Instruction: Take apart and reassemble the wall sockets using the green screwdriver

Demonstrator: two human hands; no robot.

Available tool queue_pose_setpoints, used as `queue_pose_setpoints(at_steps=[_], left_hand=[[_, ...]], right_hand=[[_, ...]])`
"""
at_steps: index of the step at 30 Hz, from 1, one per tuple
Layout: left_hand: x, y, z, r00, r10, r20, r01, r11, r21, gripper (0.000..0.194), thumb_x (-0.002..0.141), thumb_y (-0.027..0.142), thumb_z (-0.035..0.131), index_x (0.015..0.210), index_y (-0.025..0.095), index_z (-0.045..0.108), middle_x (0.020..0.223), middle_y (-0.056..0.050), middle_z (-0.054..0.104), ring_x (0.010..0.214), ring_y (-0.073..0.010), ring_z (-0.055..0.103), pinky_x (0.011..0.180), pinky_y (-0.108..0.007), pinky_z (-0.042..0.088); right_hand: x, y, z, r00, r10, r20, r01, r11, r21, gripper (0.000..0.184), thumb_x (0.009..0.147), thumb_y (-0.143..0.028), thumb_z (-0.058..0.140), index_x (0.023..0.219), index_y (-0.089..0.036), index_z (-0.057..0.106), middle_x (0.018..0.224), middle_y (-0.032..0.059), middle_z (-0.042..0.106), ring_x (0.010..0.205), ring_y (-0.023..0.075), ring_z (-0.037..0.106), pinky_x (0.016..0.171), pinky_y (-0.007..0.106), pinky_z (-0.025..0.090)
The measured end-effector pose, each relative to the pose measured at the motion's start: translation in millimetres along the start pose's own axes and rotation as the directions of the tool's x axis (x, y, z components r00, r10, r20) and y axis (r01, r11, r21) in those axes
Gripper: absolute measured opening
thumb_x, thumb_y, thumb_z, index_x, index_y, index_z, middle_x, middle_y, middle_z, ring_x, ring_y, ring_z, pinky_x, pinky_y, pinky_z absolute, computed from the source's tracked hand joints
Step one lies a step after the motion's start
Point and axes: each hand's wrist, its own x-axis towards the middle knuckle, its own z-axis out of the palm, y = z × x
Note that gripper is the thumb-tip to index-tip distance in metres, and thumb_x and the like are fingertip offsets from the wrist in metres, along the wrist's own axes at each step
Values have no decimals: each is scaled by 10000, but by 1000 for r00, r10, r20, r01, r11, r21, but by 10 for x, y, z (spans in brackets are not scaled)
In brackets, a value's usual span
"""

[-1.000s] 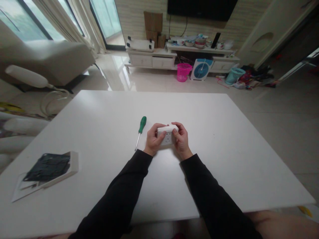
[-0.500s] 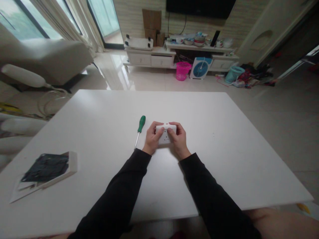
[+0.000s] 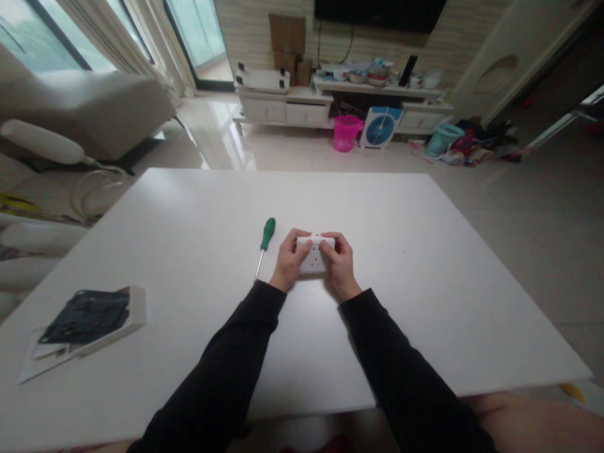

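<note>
A white wall socket with dark plug slots is held at the middle of the table. My left hand is closed round its left side, thumb on the front face near the top. On the right side my right hand grips it the same way, fingers behind the upper edge. Left of my left hand lies a screwdriver with a green handle, its metal shaft pointing toward me and its tip close to my sleeve.
The white table spreads around my hands. At its left lies an opened white casing with a dark panel in it. Several tiny specks dot the table at right. Beyond stand a pink basket and a box fan.
The socket is tipped slightly, so more of its slots show between my thumbs. Both hands keep their hold, and the screwdriver stays put.
</note>
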Motion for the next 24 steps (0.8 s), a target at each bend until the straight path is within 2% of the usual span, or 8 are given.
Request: queue_pose_setpoints(at_steps=[9,16,21,24], left_hand=[[13,39,1,1000,7,-6,-7,1000,18,395,868,551,740,1013,201,626,764,24,602,613,-126,549,547,-234,443],[18,57,4,1000,23,-21,-21,996,90,381,878,567,700,986,208,634,770,19,582,629,-137,519,564,-248,419],[37,24,-7,996,81,-49,-77,994,72,421,963,618,548,983,213,660,851,-31,627,715,-178,555,623,-291,455],[41,-9,-18,995,84,-59,-81,996,48,411,985,602,519,1026,220,666,859,-32,618,716,-180,543,616,-292,442]], right_hand=[[-1,-1,12,1000,1,1,-1,1000,-21,274,739,-423,855,899,-252,714,840,-19,661,762,171,582,687,300,470],[-7,33,4,1000,-6,22,8,998,-62,271,808,-468,812,929,-248,710,895,-3,683,810,185,600,710,302,488],[-2,49,-2,1000,-23,-5,22,995,-92,286,818,-503,802,932,-257,713,918,7,684,845,197,589,714,305,486],[9,57,-9,999,-21,-33,18,996,-91,286,816,-508,796,929,-260,709,897,2,667,826,196,578,705,305,474]])
